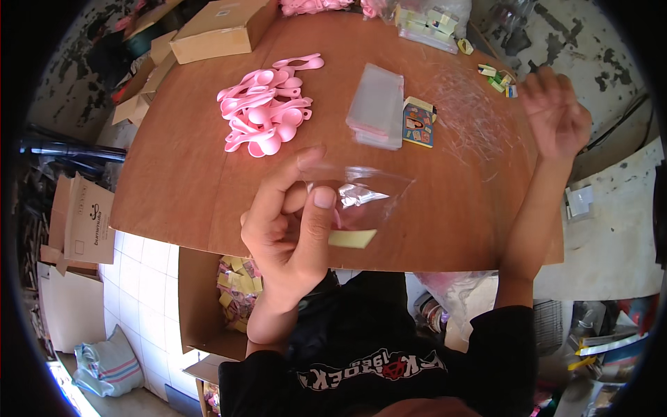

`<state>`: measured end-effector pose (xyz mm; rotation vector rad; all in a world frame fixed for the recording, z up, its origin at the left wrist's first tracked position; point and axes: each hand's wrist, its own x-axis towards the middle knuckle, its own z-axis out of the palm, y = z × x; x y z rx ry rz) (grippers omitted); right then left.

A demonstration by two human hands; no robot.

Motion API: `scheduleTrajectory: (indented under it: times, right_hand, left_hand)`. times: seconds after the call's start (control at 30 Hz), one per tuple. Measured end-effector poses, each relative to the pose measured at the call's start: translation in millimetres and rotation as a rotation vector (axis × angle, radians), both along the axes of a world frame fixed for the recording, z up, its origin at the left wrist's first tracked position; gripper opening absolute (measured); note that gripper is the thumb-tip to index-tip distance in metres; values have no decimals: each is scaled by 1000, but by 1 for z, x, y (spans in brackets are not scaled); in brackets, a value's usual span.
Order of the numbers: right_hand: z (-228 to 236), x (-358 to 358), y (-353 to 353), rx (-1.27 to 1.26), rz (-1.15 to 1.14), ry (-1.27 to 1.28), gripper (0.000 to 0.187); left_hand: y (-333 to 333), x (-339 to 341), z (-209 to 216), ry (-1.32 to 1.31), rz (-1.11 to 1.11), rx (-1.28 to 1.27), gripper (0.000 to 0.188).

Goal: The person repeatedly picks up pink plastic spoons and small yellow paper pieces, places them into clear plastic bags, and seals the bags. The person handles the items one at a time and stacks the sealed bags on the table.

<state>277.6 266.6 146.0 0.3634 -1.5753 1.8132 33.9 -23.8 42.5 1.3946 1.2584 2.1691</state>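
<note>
My left hand (pixel 288 229) is raised above the table's near edge, pinching a small clear plastic bag (pixel 379 191) between thumb and fingers. Inside it are something pink, partly hidden by my thumb, and a pale yellow slip (pixel 352 239). Over at the right edge of the table, my right hand (pixel 556 115) is lifted, its palm showing and its fingers loosely bent and apart; nothing shows in it. Nearest to that hand are a scatter of thin clear plastic strips (pixel 476 115) and some small yellow-green pieces (pixel 497 80).
Pink plastic spoons (pixel 264 111) lie heaped left of centre. A stack of clear bags (pixel 376 104) sits beside a small printed card pack (pixel 419 125). A cardboard box (pixel 222 31) stands at the back left. Below the near edge, another box holds filled packets (pixel 240 285).
</note>
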Motion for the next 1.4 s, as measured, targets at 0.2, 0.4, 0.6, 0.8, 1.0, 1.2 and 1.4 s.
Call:
scheduleTrajectory:
  times: [0.2, 0.4, 0.6, 0.8, 1.0, 1.2, 1.4]
  right_hand:
    - [-119, 41, 123, 267, -996, -928, 31]
    - [-71, -46, -25, 756, -676, -788, 45]
    - [-58, -105, -137, 629, -432, -533, 21]
    - [-48, -114, -127, 846, -648, -351, 10]
    - [-56, -120, -136, 848, -616, -396, 4]
    - [-64, -115, -137, 561, -482, -445, 13]
    - [-86, -105, -135, 154, -302, -575, 20]
  left_hand:
    - [5, -4, 3, -90, 38, -100, 20]
    - [17, -3, -5, -189, -84, -109, 12]
    - [31, -2, -11, -170, -139, -62, 16]
    - [17, -16, -11, -132, -145, 53, 55]
    - [28, -22, -22, 39, -196, -166, 51]
    - [26, -15, -23, -193, -276, -165, 31]
    - [25, -20, -27, -271, -316, -223, 29]
